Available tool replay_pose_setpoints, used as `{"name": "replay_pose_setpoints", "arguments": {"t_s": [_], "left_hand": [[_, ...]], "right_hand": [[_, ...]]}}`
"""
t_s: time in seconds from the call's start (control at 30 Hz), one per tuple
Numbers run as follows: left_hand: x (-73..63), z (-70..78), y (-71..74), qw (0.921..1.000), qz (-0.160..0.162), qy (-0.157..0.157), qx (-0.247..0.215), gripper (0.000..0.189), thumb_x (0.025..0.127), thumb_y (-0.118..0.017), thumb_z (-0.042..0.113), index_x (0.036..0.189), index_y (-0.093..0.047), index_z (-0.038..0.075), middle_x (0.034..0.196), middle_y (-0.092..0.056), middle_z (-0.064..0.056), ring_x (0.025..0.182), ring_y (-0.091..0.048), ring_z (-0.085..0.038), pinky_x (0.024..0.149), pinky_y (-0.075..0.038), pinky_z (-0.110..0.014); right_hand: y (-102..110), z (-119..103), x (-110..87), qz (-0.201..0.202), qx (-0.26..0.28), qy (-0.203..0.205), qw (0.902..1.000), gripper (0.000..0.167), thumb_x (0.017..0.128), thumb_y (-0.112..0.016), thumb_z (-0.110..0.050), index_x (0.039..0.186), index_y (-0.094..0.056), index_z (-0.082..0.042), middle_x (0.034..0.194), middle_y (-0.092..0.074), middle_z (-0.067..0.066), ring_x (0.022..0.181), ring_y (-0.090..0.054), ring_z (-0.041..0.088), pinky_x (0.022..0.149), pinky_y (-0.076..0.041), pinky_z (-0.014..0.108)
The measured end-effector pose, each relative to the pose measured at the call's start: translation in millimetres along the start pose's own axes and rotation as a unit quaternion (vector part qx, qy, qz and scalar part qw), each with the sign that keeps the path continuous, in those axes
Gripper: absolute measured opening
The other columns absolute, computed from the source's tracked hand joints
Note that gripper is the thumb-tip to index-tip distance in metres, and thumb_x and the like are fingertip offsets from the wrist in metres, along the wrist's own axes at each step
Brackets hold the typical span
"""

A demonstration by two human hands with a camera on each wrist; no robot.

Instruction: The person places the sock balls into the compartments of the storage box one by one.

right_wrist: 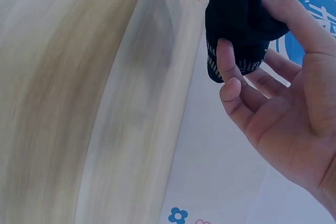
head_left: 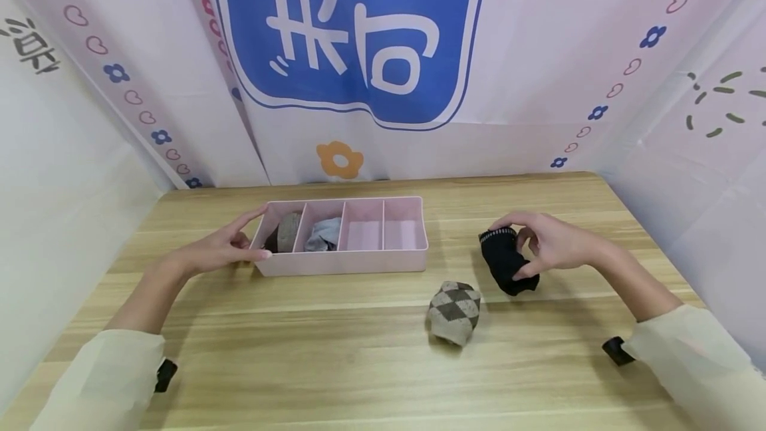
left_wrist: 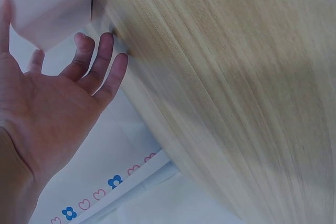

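A black sock [head_left: 505, 261] with a pale dashed band is pinched in my right hand [head_left: 556, 241], thumb at its near end and fingers at the banded end. The right wrist view shows this sock [right_wrist: 241, 19] between thumb and fingertips. My left hand [head_left: 215, 251] spans the left end of a pink divided box [head_left: 347, 263], its thumb on the front corner and index finger on the back corner. The box's left compartment holds a brown sock [head_left: 288, 231]; beside it, another holds a grey-blue sock [head_left: 323, 235]. The two right compartments show bare floors.
A folded argyle sock [head_left: 455, 312] in beige and brown lies on the wooden table [head_left: 299, 364], in front of the box's right end and left of the black sock. Printed cloth [head_left: 514, 105] hangs behind the table's back edge and along both sides.
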State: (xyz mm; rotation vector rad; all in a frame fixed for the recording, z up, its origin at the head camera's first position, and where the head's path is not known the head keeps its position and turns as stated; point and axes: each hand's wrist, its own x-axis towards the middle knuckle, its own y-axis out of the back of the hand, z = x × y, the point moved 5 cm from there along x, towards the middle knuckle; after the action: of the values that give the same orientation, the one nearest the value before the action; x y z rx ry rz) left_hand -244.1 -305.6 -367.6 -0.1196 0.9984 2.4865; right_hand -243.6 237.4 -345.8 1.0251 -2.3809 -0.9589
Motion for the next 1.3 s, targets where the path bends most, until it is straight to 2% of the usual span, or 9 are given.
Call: {"name": "replay_pose_setpoints", "arguments": {"t_s": [0.23, 0.37, 0.5, 0.73, 0.83, 1.0, 1.13, 1.3], "left_hand": [[0.2, -0.8, -0.5, 1.0000, 0.000, -0.004, -0.002, 0.101, 0.096, -0.073, 0.025, 0.168, -0.003, 0.015, 0.082, -0.045, -0.004, 0.077, -0.044, -0.018, 0.070, -0.039, -0.030], [0.3, -1.4, 0.0, 1.0000, 0.003, -0.006, -0.002, 0.100, 0.096, -0.072, 0.024, 0.168, -0.003, 0.015, 0.082, -0.045, -0.003, 0.077, -0.044, -0.018, 0.069, -0.039, -0.030], [0.2, -2.7, -0.1, 0.9999, 0.007, -0.008, -0.005, 0.099, 0.096, -0.072, 0.023, 0.168, -0.004, 0.015, 0.081, -0.045, -0.003, 0.075, -0.043, -0.017, 0.068, -0.038, -0.030], [0.8, -5.6, -1.1, 0.9998, 0.010, -0.007, -0.013, 0.099, 0.097, -0.072, 0.022, 0.168, -0.004, 0.016, 0.080, -0.043, -0.003, 0.074, -0.041, -0.016, 0.067, -0.037, -0.030], [1.6, -6.3, -1.5, 0.9998, 0.009, -0.006, -0.014, 0.099, 0.097, -0.071, 0.023, 0.168, -0.003, 0.017, 0.080, -0.043, -0.003, 0.073, -0.041, -0.016, 0.066, -0.036, -0.030], [1.7, -5.0, -1.4, 0.9998, 0.007, -0.006, -0.019, 0.099, 0.097, -0.071, 0.022, 0.168, -0.003, 0.017, 0.079, -0.042, -0.002, 0.072, -0.040, -0.016, 0.066, -0.037, -0.029], [0.4, -3.3, -1.7, 0.9997, 0.002, -0.003, -0.024, 0.099, 0.097, -0.071, 0.021, 0.168, -0.002, 0.017, 0.078, -0.041, -0.002, 0.072, -0.040, -0.016, 0.066, -0.037, -0.029], [-1.1, -1.9, -1.5, 0.9997, -0.001, -0.003, -0.025, 0.100, 0.097, -0.072, 0.020, 0.168, -0.002, 0.016, 0.077, -0.043, -0.002, 0.071, -0.041, -0.016, 0.066, -0.037, -0.029]], "right_hand": [[2, 2, 10.2, 0.018, 0.009, -0.016, 0.9997, 0.077, 0.070, -0.095, -0.014, 0.137, -0.059, 0.001, 0.122, -0.064, 0.015, 0.075, -0.062, 0.015, 0.052, -0.045, 0.026], [3, 1, 17.6, 0.028, 0.011, -0.008, 0.9995, 0.076, 0.071, -0.095, -0.013, 0.137, -0.059, 0.000, 0.122, -0.063, 0.015, 0.076, -0.062, 0.022, 0.053, -0.045, 0.026], [3, -3, 25.7, 0.032, 0.012, -0.002, 0.9994, 0.077, 0.071, -0.095, -0.012, 0.137, -0.058, 0.001, 0.126, -0.062, 0.016, 0.078, -0.062, 0.023, 0.055, -0.045, 0.026], [5, -9, 39.7, 0.042, 0.025, -0.002, 0.9988, 0.079, 0.070, -0.095, -0.010, 0.139, -0.058, 0.000, 0.102, -0.062, 0.011, 0.075, -0.060, 0.025, 0.056, -0.043, 0.026], [7, -12, 44.5, 0.047, 0.031, -0.010, 0.9984, 0.080, 0.070, -0.095, -0.010, 0.140, -0.057, -0.001, 0.097, -0.063, 0.010, 0.073, -0.059, 0.025, 0.057, -0.043, 0.026], [7, -19, 51.8, 0.055, 0.030, -0.021, 0.9978, 0.082, 0.071, -0.095, -0.012, 0.142, -0.055, -0.002, 0.100, -0.065, 0.011, 0.072, -0.058, 0.028, 0.057, -0.041, 0.026], [7, -23, 60.6, 0.066, 0.032, -0.019, 0.9971, 0.081, 0.070, -0.095, -0.011, 0.141, -0.056, -0.002, 0.107, -0.065, 0.013, 0.077, -0.061, 0.028, 0.058, -0.041, 0.026], [8, -28, 72.6, 0.074, 0.031, -0.017, 0.9966, 0.081, 0.070, -0.095, -0.010, 0.140, -0.057, -0.003, 0.109, -0.063, 0.014, 0.077, -0.061, 0.031, 0.059, -0.042, 0.027]]}}
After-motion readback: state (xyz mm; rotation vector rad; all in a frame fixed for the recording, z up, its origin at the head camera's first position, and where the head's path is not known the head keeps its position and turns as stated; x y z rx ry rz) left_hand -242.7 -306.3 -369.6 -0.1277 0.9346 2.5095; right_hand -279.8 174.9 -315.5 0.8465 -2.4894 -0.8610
